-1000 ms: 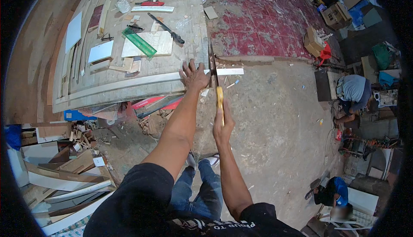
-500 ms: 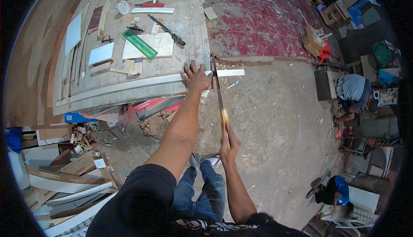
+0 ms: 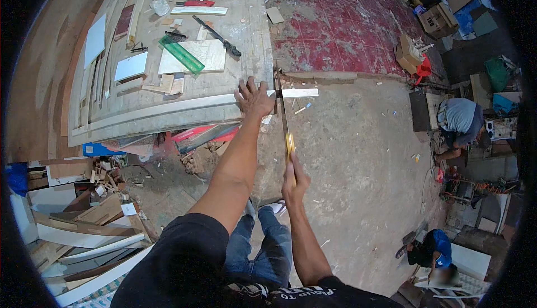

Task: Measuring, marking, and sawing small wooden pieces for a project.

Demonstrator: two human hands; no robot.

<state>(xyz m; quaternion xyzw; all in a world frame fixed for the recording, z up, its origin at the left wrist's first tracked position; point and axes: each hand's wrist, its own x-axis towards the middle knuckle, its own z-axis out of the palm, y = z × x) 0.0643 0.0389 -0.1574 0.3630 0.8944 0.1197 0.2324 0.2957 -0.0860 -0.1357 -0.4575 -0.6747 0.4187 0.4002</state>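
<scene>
Worktable [image 3: 250, 28] stands left, concrete floor [image 3: 358, 151] right. Left hand [image 3: 256, 100], spread open, partly covers white strip [image 3: 201, 102]. Right hand [image 3: 295, 178], closed around saw [image 3: 285, 119], partly hides yellow handle [image 3: 290, 142].

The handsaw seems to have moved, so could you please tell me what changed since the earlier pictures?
The right hand drew the handsaw back toward the body, then pushed it slightly forward. The left hand stayed on the white strip; nothing was let go.

Scuffed tabletop [image 3: 250, 31] under a long white strip [image 3: 179, 106], pale board [image 3: 215, 58], small white panels [image 3: 131, 67].
</scene>
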